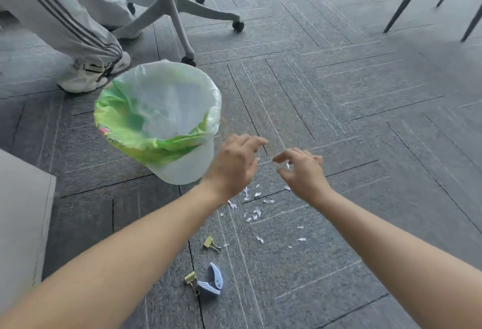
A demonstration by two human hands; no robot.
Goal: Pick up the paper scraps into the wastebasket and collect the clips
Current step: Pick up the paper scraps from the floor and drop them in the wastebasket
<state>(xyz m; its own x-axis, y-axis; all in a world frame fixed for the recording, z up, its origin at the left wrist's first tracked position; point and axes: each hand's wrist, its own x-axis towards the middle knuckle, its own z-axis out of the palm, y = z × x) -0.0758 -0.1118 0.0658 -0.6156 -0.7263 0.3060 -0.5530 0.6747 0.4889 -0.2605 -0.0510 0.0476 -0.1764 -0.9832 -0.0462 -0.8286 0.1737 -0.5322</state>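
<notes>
A white wastebasket [187,169] with a clear liner and green packaging inside stands on the grey carpet, left of centre. My left hand [234,164] hovers just right of its base, fingers apart and holding nothing. My right hand [300,172] hovers beside it, fingers spread and curled; a small white scrap shows between its thumb and fingers, but whether it is held is unclear. Several white paper scraps [257,211] lie scattered on the carpet below both hands. Nearer me lie a yellow binder clip [210,243], a second yellow binder clip [191,279] and a blue plastic clip [212,280].
A seated person's leg and white sneaker [88,75] are behind the wastebasket, next to an office chair base [180,13] on castors. Dark chair legs [407,0] stand at the far right. A light grey furniture edge [23,211] is at the left.
</notes>
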